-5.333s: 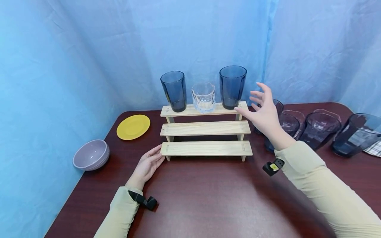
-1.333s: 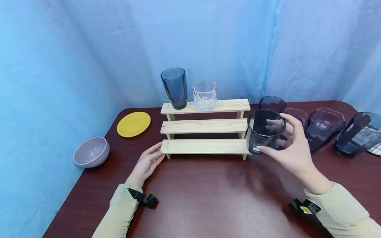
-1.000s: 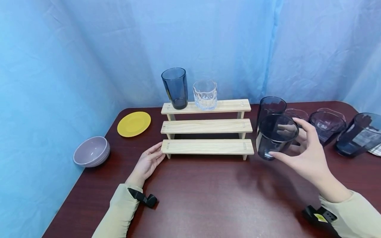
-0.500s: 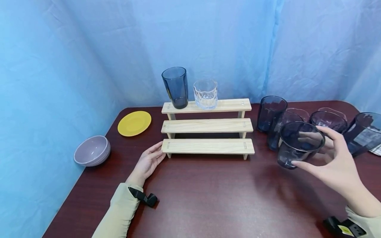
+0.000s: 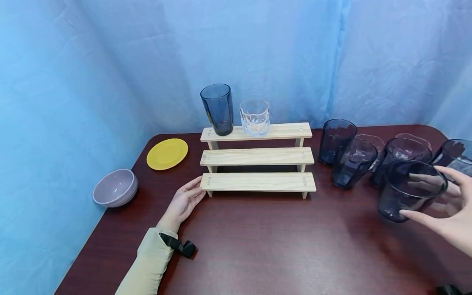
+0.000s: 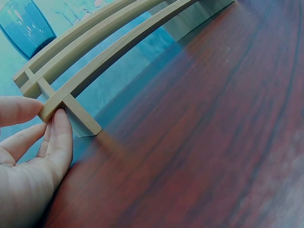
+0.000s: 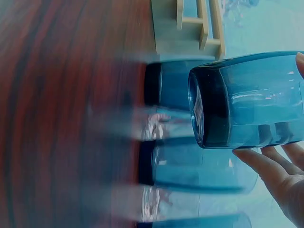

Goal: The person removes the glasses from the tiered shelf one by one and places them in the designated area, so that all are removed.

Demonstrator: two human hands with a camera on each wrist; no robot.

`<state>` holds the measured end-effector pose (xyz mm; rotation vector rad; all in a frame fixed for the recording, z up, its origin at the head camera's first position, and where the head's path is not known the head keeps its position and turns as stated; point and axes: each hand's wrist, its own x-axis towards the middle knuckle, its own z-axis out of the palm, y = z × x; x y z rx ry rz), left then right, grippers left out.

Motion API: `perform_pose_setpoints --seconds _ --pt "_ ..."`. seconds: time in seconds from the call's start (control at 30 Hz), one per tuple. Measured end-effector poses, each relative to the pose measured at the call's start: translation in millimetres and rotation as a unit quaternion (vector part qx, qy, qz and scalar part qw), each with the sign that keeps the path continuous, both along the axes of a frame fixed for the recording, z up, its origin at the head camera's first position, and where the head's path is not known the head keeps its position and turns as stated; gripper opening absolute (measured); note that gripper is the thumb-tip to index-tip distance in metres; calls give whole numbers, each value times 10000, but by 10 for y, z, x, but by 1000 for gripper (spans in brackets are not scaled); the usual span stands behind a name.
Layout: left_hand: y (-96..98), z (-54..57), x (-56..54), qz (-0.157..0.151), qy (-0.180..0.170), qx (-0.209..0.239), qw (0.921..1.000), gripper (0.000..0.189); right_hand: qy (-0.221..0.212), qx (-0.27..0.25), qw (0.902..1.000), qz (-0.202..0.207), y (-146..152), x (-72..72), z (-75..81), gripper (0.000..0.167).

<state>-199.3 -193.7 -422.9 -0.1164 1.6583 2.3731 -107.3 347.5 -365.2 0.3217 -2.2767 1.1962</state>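
Note:
My right hand (image 5: 450, 209) grips a tall blue-grey glass tumbler (image 5: 402, 200), thumb on the near side and fingers behind. In the right wrist view the held tumbler (image 7: 256, 99) is up off the table, its thick dark base showing. My left hand (image 5: 184, 200) pinches the left end of the lowest step of a three-tier wooden shelf (image 5: 258, 181); the left wrist view has thumb and fingers at the shelf corner (image 6: 52, 107). On the top step stand another blue tumbler (image 5: 217, 110) at the left and a clear short glass (image 5: 255, 119) beside it.
Several tumblers crowd the table's right side, among them one dark tumbler (image 5: 352, 164) and one behind it (image 5: 336, 141), with clear glasses (image 5: 372, 143) between them. Left of the shelf lie a yellow plate (image 5: 167, 154) and a lilac bowl (image 5: 115, 188) near the table's edge.
The tumbler from the right end of the top step was taken by my right hand and carried down and right, past the shelf to the tumbler group. My left hand has stayed at the shelf.

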Motion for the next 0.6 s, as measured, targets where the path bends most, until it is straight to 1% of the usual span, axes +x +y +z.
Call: perform_pose_setpoints --seconds 0.13,0.17,0.2,0.23,0.3,0.37,0.4,0.43,0.47,0.53,0.57,0.6 --pt "-6 -2 7 25 0 48 10000 56 -9 -361 9993 136 114 -1 -67 100" --pt "-7 -3 8 34 -3 54 10000 56 -5 -724 9967 360 140 -8 -91 98" --pt "-7 -5 9 43 -12 61 10000 56 -14 -1062 9929 528 160 -15 -112 98" --pt "-7 -6 9 45 -15 57 10000 56 -14 -1421 9871 732 179 -22 -130 99" --pt "-6 -9 9 50 -23 54 10000 55 9 -2077 9710 1187 215 -39 -162 101" --pt "-4 -10 9 55 -21 46 10000 55 18 -2506 9569 1466 260 -54 -192 98" --pt "-4 -10 8 51 -20 45 10000 55 2 -2548 9558 1471 284 -63 -212 98" --pt "-4 -11 8 46 -8 35 10000 55 -16 -2456 9595 1381 318 -73 -237 99" --pt "-5 -10 8 49 -1 33 10000 55 -24 -2177 9693 1145 361 -87 -275 100" --pt "-5 -11 6 49 -7 30 10000 55 -144 -1638 9848 554 464 -109 -361 103" --pt "-5 -12 4 46 -6 25 10000 55 -193 -1374 9899 277 537 -131 -435 105" --pt "-5 -13 2 38 -7 18 10000 55 -239 -1351 9904 198 614 -152 -514 107"
